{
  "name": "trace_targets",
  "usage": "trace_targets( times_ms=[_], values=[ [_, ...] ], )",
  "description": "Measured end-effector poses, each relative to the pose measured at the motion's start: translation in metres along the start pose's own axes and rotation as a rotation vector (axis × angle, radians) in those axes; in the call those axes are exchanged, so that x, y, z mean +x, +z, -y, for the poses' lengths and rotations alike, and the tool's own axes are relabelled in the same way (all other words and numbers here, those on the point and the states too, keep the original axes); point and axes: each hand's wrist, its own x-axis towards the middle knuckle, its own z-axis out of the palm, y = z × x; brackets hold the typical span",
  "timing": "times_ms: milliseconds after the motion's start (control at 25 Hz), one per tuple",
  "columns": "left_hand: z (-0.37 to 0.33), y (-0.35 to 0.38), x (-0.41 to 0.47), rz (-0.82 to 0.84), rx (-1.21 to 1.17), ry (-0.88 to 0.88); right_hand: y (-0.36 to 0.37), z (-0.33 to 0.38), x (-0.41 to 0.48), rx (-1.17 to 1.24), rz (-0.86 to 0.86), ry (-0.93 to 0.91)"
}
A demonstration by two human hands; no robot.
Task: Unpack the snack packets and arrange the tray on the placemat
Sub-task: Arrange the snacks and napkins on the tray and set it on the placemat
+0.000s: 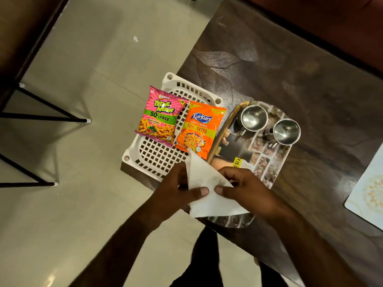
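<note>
Dark marbled tabletop (290, 69) fills my view, pale tiled floor (83, 204) off left. Beyond my hands sits a white slotted plastic basket (157, 154), beside it a printed oval tray (267, 158) carrying two steel cups (253, 117). Pink Bingo packet (160, 116) and orange Kurkure packet (199, 129) lie on the basket. Left hand (176, 191) and right hand (246, 189) both pinch a white folded napkin (209, 193).

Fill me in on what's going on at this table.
A person stands at a dark table, holding a white paper napkin between the left hand and right hand. Ahead, two sealed snack packets, a pink one and an orange one, lie on a white slotted basket. Beside it, a printed tray carries two steel cups. A placemat lies apart at the table's right edge.
</note>
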Motion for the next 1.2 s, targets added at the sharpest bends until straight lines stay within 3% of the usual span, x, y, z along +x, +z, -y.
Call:
trace_targets(
  times_ms=[120, 320, 440, 520, 720, 840, 960, 1080, 1200],
  values=[
    [-0.006, -0.022, -0.003, -0.029, -0.082, 0.018, 0.010, 0.019, 0.010, 0.162, -0.027, -0.044],
    [-0.006, -0.076, 0.009, -0.469, -0.054, -0.010, 0.007, 0.015, 0.011, 0.185, -0.213, 0.031],
    [0.000, -0.094, 0.021, -0.493, 0.030, -0.111, 0.000, -0.003, 0.001, 0.146, -0.268, 0.083],
    [0.001, -0.093, 0.027, -0.507, 0.188, -0.171, -0.003, -0.012, -0.006, 0.120, -0.264, 0.108],
    [-0.005, -0.073, 0.022, -0.697, 0.958, -0.259, -0.016, -0.025, -0.011, 0.182, -0.304, 0.106],
    [-0.014, -0.058, 0.016, -0.810, 1.093, -0.168, -0.029, -0.024, -0.009, 0.189, -0.328, 0.084],
    [-0.027, -0.034, 0.020, -0.766, 1.090, 0.062, -0.040, -0.024, -0.007, 0.192, -0.378, 0.072],
    [-0.043, 0.006, 0.031, -0.516, 0.958, 0.313, -0.047, -0.030, -0.005, 0.183, -0.510, 0.068],
    [-0.062, 0.047, 0.052, -0.300, 0.856, 0.427, -0.053, -0.035, -0.005, 0.193, -0.669, 0.128]
  ],
)
